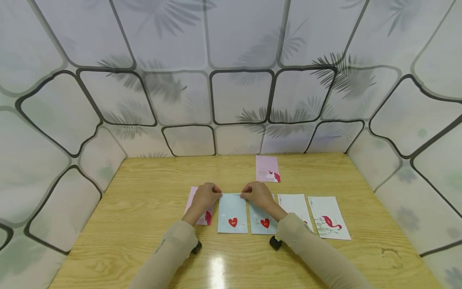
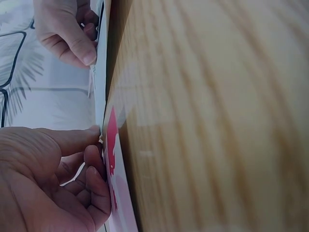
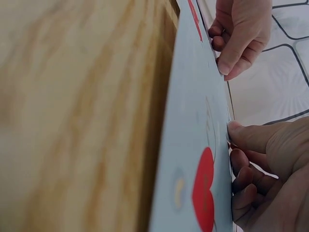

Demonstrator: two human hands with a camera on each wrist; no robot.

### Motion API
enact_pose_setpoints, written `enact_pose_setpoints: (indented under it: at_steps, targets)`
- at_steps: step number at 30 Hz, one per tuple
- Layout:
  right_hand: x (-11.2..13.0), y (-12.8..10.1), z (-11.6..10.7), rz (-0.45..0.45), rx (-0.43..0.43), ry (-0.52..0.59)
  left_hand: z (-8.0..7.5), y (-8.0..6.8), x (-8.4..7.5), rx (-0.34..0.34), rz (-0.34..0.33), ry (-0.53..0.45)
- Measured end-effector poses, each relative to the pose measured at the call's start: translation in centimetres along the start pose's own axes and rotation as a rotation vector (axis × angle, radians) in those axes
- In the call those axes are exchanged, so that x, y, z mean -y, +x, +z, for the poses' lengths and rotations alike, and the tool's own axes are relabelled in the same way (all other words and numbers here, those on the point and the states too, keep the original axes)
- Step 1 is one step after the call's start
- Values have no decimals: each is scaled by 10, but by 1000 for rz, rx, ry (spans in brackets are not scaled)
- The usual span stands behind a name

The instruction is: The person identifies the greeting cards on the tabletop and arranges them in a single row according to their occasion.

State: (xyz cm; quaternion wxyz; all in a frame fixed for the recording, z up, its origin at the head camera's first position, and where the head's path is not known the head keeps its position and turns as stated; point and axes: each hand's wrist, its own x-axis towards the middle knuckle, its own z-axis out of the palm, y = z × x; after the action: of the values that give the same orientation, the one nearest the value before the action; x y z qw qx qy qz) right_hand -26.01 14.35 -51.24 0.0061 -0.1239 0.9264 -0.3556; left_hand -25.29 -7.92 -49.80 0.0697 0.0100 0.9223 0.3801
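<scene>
Six cards lie on the table [image 1: 144, 188]: two pink, two blue with hearts, two white. Both hands, left [image 1: 204, 197] and right [image 1: 257, 195], pinch the far corners of the middle blue card [image 1: 232, 213], near the table's centre.

Table [image 1: 144, 192] wood-grain, glossy, glare spot; blue heart card [image 1: 232, 212] smooth matt paper.

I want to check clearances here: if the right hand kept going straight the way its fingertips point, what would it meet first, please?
Probably the left hand: the right hand points leftward along the top edge of the blue heart card, both pinching it.
</scene>
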Motion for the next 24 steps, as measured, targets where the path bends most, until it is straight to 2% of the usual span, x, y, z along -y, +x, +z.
enact_pose_setpoints:
  at_steps: [10,18,24]
  targets:
    - [2,0,1,0,-17,-14,-2,-2,-1,-5,6,-22]
    - [-1,0,0,49,-19,94,-1,0,4,-9,25,-59]
    - [-5,0,-1,48,-66,144,-2,1,7,-44,55,-109]
